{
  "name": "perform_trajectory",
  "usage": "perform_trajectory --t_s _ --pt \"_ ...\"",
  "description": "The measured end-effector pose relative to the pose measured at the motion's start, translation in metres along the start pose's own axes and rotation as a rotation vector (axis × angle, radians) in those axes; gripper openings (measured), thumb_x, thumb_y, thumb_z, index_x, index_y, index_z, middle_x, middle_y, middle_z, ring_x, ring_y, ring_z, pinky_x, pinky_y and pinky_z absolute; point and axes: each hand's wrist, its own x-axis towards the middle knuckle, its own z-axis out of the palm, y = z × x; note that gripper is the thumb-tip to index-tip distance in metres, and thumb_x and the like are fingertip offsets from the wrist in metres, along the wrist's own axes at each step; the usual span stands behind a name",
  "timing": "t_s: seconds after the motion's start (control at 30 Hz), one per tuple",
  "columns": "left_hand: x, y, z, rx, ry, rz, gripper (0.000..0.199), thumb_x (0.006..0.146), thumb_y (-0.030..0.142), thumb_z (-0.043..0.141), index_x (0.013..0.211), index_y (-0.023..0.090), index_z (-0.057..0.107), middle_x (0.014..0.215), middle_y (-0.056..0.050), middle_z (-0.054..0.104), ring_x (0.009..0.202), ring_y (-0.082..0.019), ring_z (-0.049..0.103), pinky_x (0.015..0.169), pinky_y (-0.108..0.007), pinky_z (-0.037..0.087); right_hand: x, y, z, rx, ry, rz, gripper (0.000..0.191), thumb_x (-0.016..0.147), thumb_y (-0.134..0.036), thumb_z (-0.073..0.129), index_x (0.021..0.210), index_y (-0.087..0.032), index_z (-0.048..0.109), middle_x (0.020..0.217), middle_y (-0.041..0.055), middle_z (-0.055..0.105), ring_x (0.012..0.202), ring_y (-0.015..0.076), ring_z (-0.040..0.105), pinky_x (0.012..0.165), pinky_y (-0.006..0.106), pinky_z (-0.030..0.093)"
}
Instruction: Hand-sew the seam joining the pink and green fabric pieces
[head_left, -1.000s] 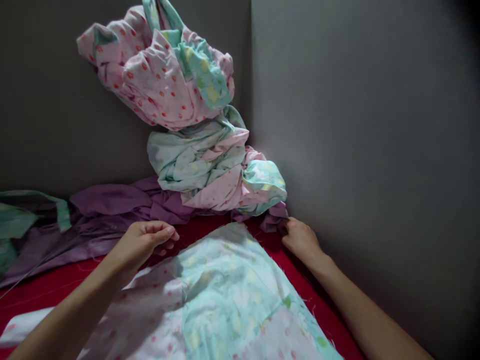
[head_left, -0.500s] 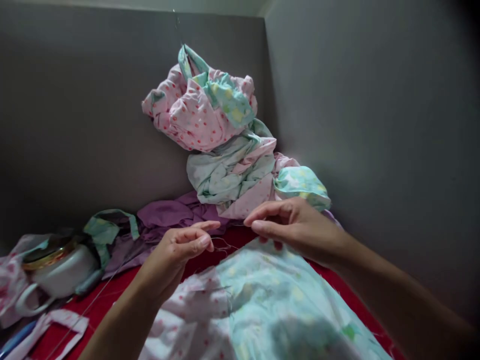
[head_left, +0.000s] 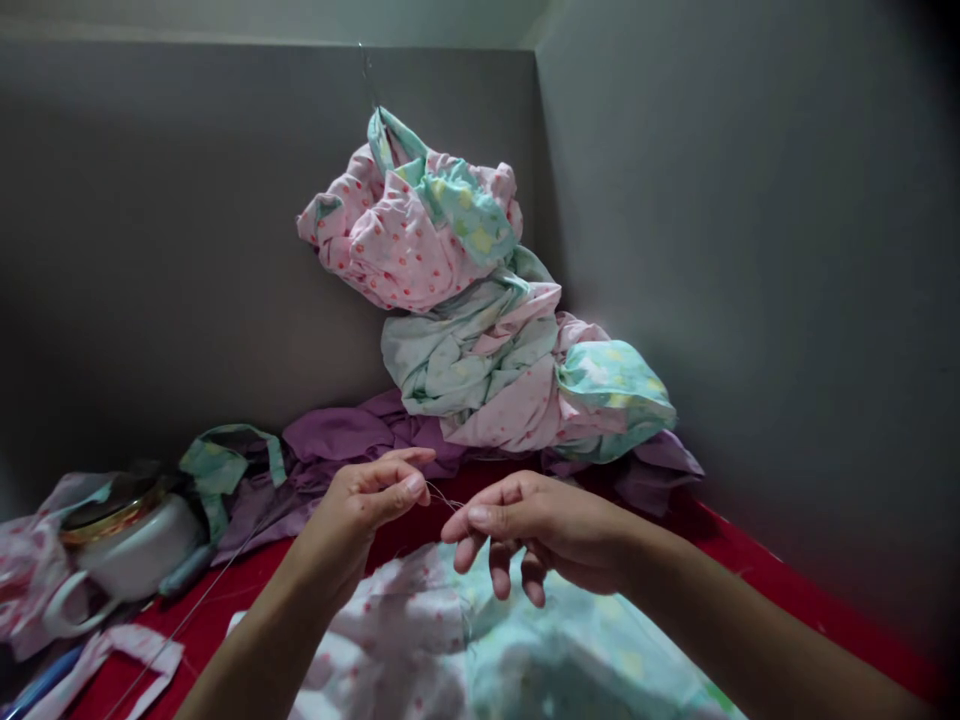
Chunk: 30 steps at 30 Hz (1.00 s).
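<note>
A thin pale thread (head_left: 444, 496) runs between my two hands. My left hand (head_left: 375, 500) pinches one part of it between thumb and forefinger. Thumb and forefinger of my right hand (head_left: 525, 525) close on the thread just to the right, the other fingers hanging loosely below. Whether a needle is in either pinch is too small to tell. Beneath both hands lies a piece of sewn fabric (head_left: 555, 650), mint green with a pale print on one side and white with pink dots on the other.
Bunched pink and mint cloth (head_left: 420, 240) hangs from a hook against the grey wall, with purple fabric (head_left: 337, 435) below. At left are a white cup (head_left: 135, 550), a fabric strip (head_left: 150, 650) and a blue pen-like item (head_left: 45, 680) on red cloth (head_left: 757, 570).
My right hand has moved down and left, closer to my left hand, and the fabric no longer rises toward it. The thread between the hands is shorter. The view has tilted slightly.
</note>
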Motion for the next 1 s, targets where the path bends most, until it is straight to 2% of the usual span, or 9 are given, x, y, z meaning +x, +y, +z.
perform_trajectory --t_s 0.07,0.17,0.3,0.37,0.6,0.73,0.83,0.93,1.0 --pt "0.001 0.0 -0.003 0.004 0.024 -0.006 0.016 0.063 0.025 0.064 0.048 0.018 0.062 0.071 -0.008 0.067 0.118 -0.03 0.039 0.089 -0.035 0.029 0.001 0.002 -0.002 0.005 0.005 0.013 0.021 0.078 -0.029 0.058 0.087 -0.011 0.066 0.078 0.0054 0.065 0.05 0.0068 0.058 0.034 0.011 0.041" --pt "0.002 0.0 -0.007 0.005 0.062 -0.028 0.016 0.063 0.026 0.065 0.051 0.016 0.063 0.092 -0.01 0.068 0.109 -0.031 0.046 0.081 -0.033 0.033 0.003 0.004 -0.002 0.023 0.018 0.026 0.019 0.078 -0.027 0.059 0.082 -0.01 0.066 0.073 0.0046 0.066 0.048 0.0067 0.059 0.033 0.01 0.04" --pt "0.002 0.0 -0.012 0.004 0.089 -0.065 0.014 0.068 0.026 0.063 0.071 0.013 0.07 0.103 -0.01 0.065 0.095 -0.026 0.053 0.074 -0.031 0.035 0.005 0.006 -0.003 0.075 -0.021 0.054 0.019 0.078 -0.026 0.059 0.083 -0.009 0.066 0.077 0.0063 0.068 0.05 0.0088 0.063 0.032 0.01 0.042" --pt "0.002 0.0 -0.014 0.006 0.097 -0.067 0.015 0.069 0.025 0.063 0.073 0.013 0.071 0.108 -0.01 0.063 0.09 -0.023 0.053 0.075 -0.031 0.035 0.006 0.007 -0.004 0.098 -0.046 0.071 0.019 0.078 -0.026 0.059 0.084 -0.009 0.066 0.078 0.0071 0.068 0.051 0.0098 0.064 0.032 0.01 0.042" --pt "0.004 0.0 -0.017 0.007 0.121 -0.075 0.013 0.068 0.025 0.064 0.064 0.015 0.071 0.095 -0.006 0.068 0.082 -0.019 0.055 0.075 -0.027 0.036 0.006 0.008 -0.002 0.074 -0.048 0.076 0.019 0.075 -0.027 0.061 0.083 -0.01 0.066 0.078 0.0067 0.069 0.052 0.0104 0.064 0.034 0.011 0.044" --pt "0.003 -0.001 -0.02 0.028 0.135 -0.082 0.018 0.069 0.026 0.063 0.081 0.015 0.072 0.08 -0.005 0.067 0.077 -0.018 0.055 0.072 -0.028 0.037 0.003 0.008 -0.002 0.0 -0.021 0.07 0.02 0.072 -0.029 0.065 0.077 -0.01 0.067 0.073 0.0057 0.068 0.051 0.0096 0.063 0.034 0.011 0.042" --pt "0.003 -0.002 -0.023 0.076 0.145 -0.072 0.023 0.069 0.027 0.062 0.087 0.015 0.071 0.077 -0.006 0.067 0.08 -0.021 0.056 0.074 -0.03 0.037 0.001 0.007 -0.001 -0.067 0.043 0.045 0.024 0.068 -0.033 0.069 0.072 -0.009 0.067 0.068 0.0051 0.068 0.049 0.009 0.062 0.034 0.011 0.039" --pt "0.006 0.003 -0.024 0.166 0.152 -0.065 0.017 0.067 0.029 0.062 0.071 0.016 0.072 0.093 -0.011 0.067 0.091 -0.028 0.056 0.079 -0.034 0.038 -0.001 0.003 0.002 -0.102 0.14 0.004 0.027 0.065 -0.036 0.071 0.067 -0.009 0.067 0.062 0.0048 0.067 0.046 0.0091 0.06 0.033 0.012 0.035" --pt "0.006 0.011 -0.023 0.248 0.187 -0.049 0.013 0.061 0.028 0.068 0.065 0.017 0.072 0.108 -0.013 0.063 0.107 -0.033 0.049 0.089 -0.038 0.033 -0.002 0.0 0.004 -0.091 0.197 -0.021 0.027 0.063 -0.036 0.071 0.065 -0.009 0.066 0.06 0.0048 0.066 0.044 0.0087 0.058 0.033 0.013 0.034"
